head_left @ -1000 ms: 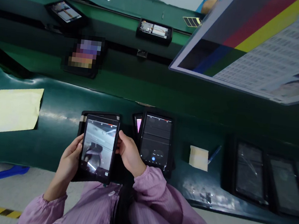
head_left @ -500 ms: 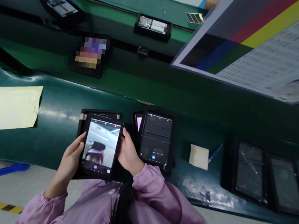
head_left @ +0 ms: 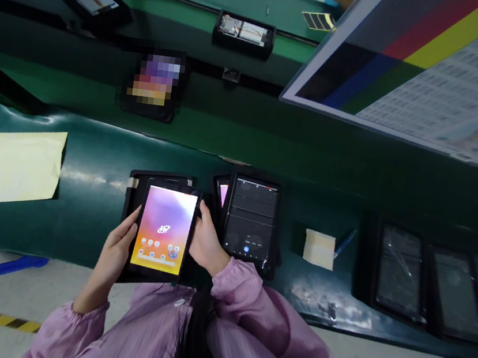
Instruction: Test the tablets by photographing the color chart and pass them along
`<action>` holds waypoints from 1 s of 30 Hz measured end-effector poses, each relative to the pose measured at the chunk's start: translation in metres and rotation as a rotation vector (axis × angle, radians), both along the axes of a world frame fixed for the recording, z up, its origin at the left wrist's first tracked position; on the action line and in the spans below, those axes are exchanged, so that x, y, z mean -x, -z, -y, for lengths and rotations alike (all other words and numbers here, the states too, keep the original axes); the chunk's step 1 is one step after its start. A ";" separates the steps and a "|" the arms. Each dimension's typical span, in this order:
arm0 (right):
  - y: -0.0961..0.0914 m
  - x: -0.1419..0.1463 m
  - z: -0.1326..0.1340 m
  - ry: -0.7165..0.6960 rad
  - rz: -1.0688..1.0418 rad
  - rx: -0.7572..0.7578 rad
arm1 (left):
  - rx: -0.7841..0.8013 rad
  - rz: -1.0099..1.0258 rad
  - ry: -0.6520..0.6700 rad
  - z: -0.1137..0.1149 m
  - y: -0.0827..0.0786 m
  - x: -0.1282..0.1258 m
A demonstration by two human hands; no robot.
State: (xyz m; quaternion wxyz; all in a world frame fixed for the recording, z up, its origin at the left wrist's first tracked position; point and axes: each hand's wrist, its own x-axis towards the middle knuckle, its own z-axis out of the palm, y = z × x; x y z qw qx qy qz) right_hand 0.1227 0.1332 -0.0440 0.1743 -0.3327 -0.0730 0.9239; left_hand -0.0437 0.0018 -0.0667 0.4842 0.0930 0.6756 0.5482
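Observation:
Between my two hands is a tablet [head_left: 163,231], its lit screen showing a purple-to-orange home screen with icons. My left hand [head_left: 117,245] grips its left edge, thumb along the side. On the opposite edge, my right hand [head_left: 208,239] closes around the frame. Under the held tablet, a black tray [head_left: 131,195] shows partly, with light tape at its corners. Just right of my right hand lies another tablet [head_left: 252,221] in a black tray, its screen dark with a few controls. Part of a further device with a pink screen [head_left: 222,191] peeks out beneath it.
A yellow sheet [head_left: 20,166] lies at left. Rightward are a small cream pad [head_left: 319,249], a blue pen [head_left: 345,243] and two dark-screened tablets [head_left: 402,271] in trays. Beyond the bench, a conveyor [head_left: 238,115] carries devices in trays. A printed chart [head_left: 408,78] hangs upper right.
The held tablet's screen has switched from a camera picture to the colourful home screen. Both hands keep their grip. The pixelated device on the conveyor has shifted slightly right.

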 end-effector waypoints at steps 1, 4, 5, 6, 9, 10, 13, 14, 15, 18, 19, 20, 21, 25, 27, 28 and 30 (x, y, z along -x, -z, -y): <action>0.000 0.000 0.000 0.001 0.002 0.001 | 0.003 0.009 0.001 0.000 0.000 0.000; -0.002 0.000 -0.001 0.000 0.009 0.004 | 0.001 0.021 0.002 0.000 -0.001 -0.001; -0.002 0.000 -0.001 -0.001 0.009 0.007 | -0.001 0.025 0.007 0.000 -0.001 -0.001; -0.003 -0.001 -0.001 -0.003 0.009 0.009 | -0.004 0.031 0.014 0.000 -0.002 -0.001; -0.003 -0.001 -0.002 -0.006 0.009 0.011 | -0.022 0.047 0.045 0.000 -0.006 0.000; -0.003 -0.001 -0.002 -0.002 0.011 0.011 | -0.031 0.051 0.058 0.001 -0.007 0.001; -0.004 0.000 -0.003 0.015 0.017 0.013 | -0.054 0.065 0.100 0.001 -0.010 0.004; -0.004 0.000 -0.003 0.015 0.015 0.017 | -0.056 0.071 0.114 0.001 -0.010 0.005; -0.004 0.000 -0.003 0.015 0.011 0.020 | -0.057 0.075 0.125 0.001 -0.010 0.006; -0.005 0.001 -0.003 0.013 -0.001 0.013 | -0.063 0.075 0.127 0.001 -0.010 0.007; -0.004 0.001 -0.003 0.015 -0.003 0.009 | -0.067 0.073 0.121 0.001 -0.010 0.006; -0.004 0.001 -0.003 0.016 -0.004 0.007 | -0.071 0.071 0.114 0.001 -0.010 0.006; -0.003 0.001 -0.002 0.014 -0.005 0.012 | -0.074 0.069 0.107 0.001 -0.010 0.005; 0.000 -0.002 -0.002 0.011 0.013 0.040 | -0.075 0.068 0.085 0.000 -0.009 0.003; 0.001 -0.004 -0.002 0.024 0.025 0.054 | -0.072 0.067 0.080 -0.001 -0.009 0.003; 0.001 -0.004 -0.002 0.032 0.026 0.063 | -0.071 0.068 0.080 -0.001 -0.010 0.003; 0.001 -0.004 -0.002 0.046 0.021 0.084 | -0.065 0.071 0.087 -0.001 -0.011 0.003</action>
